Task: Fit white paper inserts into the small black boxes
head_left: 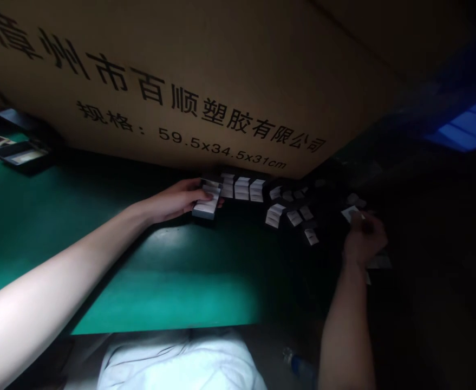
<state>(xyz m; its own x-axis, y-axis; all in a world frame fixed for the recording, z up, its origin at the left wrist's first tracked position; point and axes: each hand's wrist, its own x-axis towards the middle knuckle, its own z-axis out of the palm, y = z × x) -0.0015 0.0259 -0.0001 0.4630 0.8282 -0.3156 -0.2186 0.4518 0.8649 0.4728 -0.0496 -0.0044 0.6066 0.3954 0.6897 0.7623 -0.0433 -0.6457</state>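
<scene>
My left hand (181, 200) is closed around a small dark open-topped box (203, 214) with a white folded insert inside. The thumb presses on the white insert, and the fingertips show at the box's far side. Over on the dim right side, my right hand (364, 241) pinches a small white card (349, 213). Between the hands stand several similar small boxes with white inserts (241, 189), some in a row and others scattered at angles (275, 215). Shadow hides much of the right hand's fingers.
A large printed cardboard carton (181, 59) walls off the back of the green table (173, 292). Dark flat items (22, 154) lie at the left end. Under the table's front edge is a bottle (300, 368), and a bright blue object (471, 124) shows at the right.
</scene>
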